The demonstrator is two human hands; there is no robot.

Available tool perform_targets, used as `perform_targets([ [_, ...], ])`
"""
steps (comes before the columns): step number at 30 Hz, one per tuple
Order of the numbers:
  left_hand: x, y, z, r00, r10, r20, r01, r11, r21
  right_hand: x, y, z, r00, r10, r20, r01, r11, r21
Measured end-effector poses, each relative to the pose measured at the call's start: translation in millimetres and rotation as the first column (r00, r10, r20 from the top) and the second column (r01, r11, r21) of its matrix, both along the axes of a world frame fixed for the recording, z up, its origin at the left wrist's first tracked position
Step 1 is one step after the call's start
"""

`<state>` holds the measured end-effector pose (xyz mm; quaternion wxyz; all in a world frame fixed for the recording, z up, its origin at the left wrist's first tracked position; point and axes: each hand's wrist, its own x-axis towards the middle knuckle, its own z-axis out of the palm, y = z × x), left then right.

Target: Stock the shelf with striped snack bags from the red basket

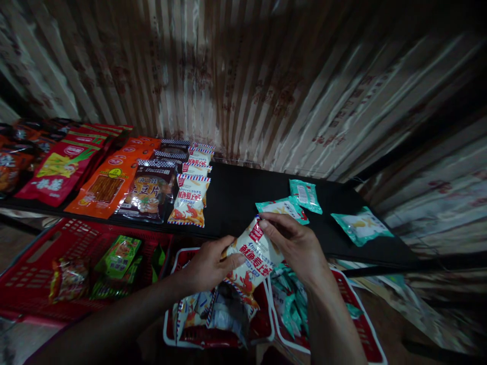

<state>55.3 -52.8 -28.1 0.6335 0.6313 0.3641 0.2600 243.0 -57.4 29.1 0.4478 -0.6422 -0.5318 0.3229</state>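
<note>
Between my two hands is a white snack bag (253,256) with red lettering and a striped edge, tilted over a red basket with a white rim (167,324). My left hand (213,261) grips its left side, thumb on the front. At the top corner, my right hand (291,241) pinches the bag between thumb and fingers. Several similar bags (194,314) lie in the basket below. On the black shelf (239,192), a row of matching white bags (189,200) stands left of my hands. Teal snack packets (306,195) lie loosely to the right.
Dark potato-slice bags (150,192), orange bags (104,185) and pink-red bags (63,170) line the shelf's left. A red basket (34,263) with green packets (119,256) sits lower left. Another basket holds teal packets (287,299). Wrinkled printed sheeting (243,91) hangs behind.
</note>
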Motion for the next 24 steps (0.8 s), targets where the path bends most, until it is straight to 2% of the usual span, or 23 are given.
perform_targets([
  [5, -3.2, -1.2, -1.2, 0.997, -0.044, -0.062, 0.049, 0.996, 0.072, -1.7, 1.2, -3.0, 0.997, 0.058, 0.05, -0.056, 0.998, -0.039],
  [8, -4.6, -0.1, 2.3, 0.993, -0.054, -0.102, 0.062, 0.995, 0.08, -5.6, 1.9, -3.5, 0.973, 0.011, 0.23, -0.011, 1.0, -0.001],
  [11, -6.3, 1.5, 4.9, 0.989, -0.058, -0.135, 0.067, 0.995, 0.07, -9.4, 2.1, -3.4, 0.914, -0.041, 0.403, 0.024, 0.999, 0.046],
  [14, -7.7, 1.7, 3.5, 0.993, -0.078, -0.091, 0.083, 0.995, 0.046, -9.9, 1.9, -2.6, 0.873, -0.101, 0.477, 0.067, 0.994, 0.089],
  [17, -7.5, 0.8, 1.4, 0.998, -0.066, 0.0, 0.066, 0.998, -0.019, -7.1, 1.4, -0.4, 0.876, -0.136, 0.464, 0.072, 0.986, 0.153],
  [19, -6.9, 1.6, 2.1, 0.996, -0.011, 0.089, 0.02, 0.995, -0.094, -4.5, 0.8, 1.2, 0.897, -0.125, 0.423, 0.046, 0.98, 0.193],
  [21, -6.7, 4.4, 5.0, 0.983, 0.092, 0.161, -0.066, 0.984, -0.163, -1.9, 0.2, 2.1, 0.926, -0.127, 0.355, 0.051, 0.975, 0.215],
  [24, -7.6, 11.0, 11.7, 0.943, 0.268, 0.199, -0.217, 0.946, -0.242, 0.0, -0.7, 1.2, 0.967, -0.167, 0.192, 0.131, 0.973, 0.188],
])
